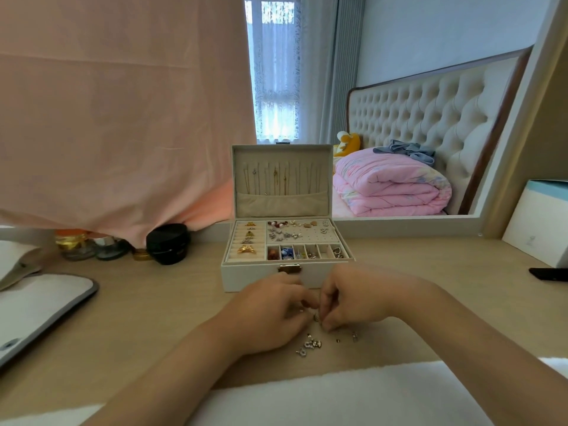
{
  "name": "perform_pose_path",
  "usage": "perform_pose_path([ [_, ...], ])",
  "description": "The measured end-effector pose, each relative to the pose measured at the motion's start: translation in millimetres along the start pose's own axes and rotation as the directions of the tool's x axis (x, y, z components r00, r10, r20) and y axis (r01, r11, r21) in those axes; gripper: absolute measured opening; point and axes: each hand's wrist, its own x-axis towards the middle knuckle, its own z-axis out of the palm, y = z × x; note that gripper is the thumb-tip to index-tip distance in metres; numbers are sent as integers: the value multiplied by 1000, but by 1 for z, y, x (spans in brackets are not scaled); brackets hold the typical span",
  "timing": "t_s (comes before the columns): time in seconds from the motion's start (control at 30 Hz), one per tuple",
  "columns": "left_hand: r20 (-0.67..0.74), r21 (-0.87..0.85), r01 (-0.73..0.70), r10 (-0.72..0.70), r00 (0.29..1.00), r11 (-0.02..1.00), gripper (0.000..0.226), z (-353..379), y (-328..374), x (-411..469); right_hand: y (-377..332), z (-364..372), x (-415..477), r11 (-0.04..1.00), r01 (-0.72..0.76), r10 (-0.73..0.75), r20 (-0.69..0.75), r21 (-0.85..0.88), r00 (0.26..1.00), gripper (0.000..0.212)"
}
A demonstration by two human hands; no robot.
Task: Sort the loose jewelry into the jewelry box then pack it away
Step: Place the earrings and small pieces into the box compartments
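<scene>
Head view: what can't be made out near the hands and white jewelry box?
All head view.
Anything held between left hand and right hand: hidden by fingers.
Loose silver jewelry on wooden table: too small to identify.
White jewelry box, lower front: behind the hands.

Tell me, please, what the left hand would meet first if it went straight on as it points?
Probably the right hand, just across from the left hand above the loose jewelry; depth is unclear.

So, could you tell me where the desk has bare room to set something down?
Bare desk lies between the jewelry box and the phone, and between the mat and the left hand. It is crowded around the loose jewelry.
</scene>
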Motion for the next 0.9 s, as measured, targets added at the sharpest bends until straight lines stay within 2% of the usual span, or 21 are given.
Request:
perform_pose_path([
  [0.13, 4, 6, 15, -15, 1000, 1000, 12, 1, -6, -1, -1, 1, 1, 999, -5, 4, 23, 33, 1000, 15],
  [0.37, -18, -65, 55, -56, 998, 996, 9, 0, -9, -1, -2, 2, 2, 995, 9, -19, 94, 103, 995, 9],
  [0.5, -64, -217, 85, -101, 993, 973, 12, 1, -7, -2, 0, -3, 0, 961, 56, -53, -18, 271, 998, 14],
  [0.63, -102, -517, 108, -187, 977, 849, 16, -1, -2, 1, 4, -9, -1, 829, 138, -38, -193, 542, 981, 8],
  [0.77, -105, -775, 124, -320, 941, 620, 20, -6, 8, 7, 6, -11, 2, 725, 202, -3, -290, 658, 957, 7],
  [0.83, -82, -822, 151, -376, 923, 550, 17, -10, 12, 10, 5, -13, 2, 671, 237, 1, -321, 702, 947, 7],
  [0.9, -59, -812, 191, -403, 913, 552, 11, -14, 14, 14, 4, -16, 2, 648, 259, 24, -360, 716, 933, 9],
])
